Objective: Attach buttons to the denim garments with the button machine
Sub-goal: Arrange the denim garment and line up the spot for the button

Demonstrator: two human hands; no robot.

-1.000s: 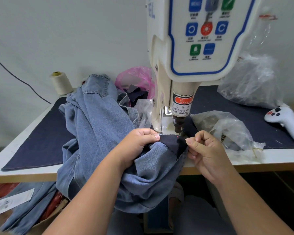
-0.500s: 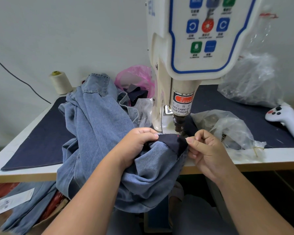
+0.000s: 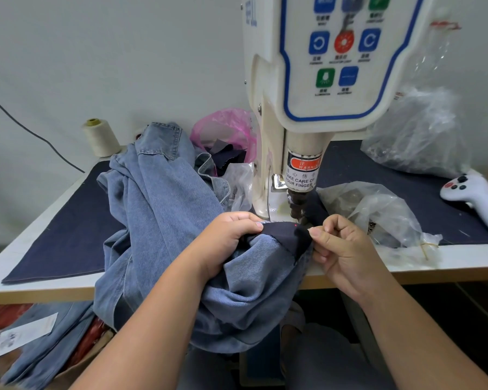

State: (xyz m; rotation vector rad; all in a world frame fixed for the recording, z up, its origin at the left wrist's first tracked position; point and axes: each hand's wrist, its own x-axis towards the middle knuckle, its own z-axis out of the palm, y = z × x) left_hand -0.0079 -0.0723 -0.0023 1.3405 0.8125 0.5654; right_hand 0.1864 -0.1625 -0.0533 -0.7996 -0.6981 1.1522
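Both hands [image 3: 288, 243] pinch denim garment [image 3: 164, 209] edge under button machine [image 3: 302, 204].

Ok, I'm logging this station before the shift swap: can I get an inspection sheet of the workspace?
Surface: white table with dark cloth mat.
Job's things: button machine; denim garment heaped, dark patch under the head, red dot on it.
Clutter: thread cone, pink bag, clear bags, white controller.
Grippers: left hand and right hand pinch the patch edges.
Cables: dark cable along wall.
Surroundings: more denim under the table.
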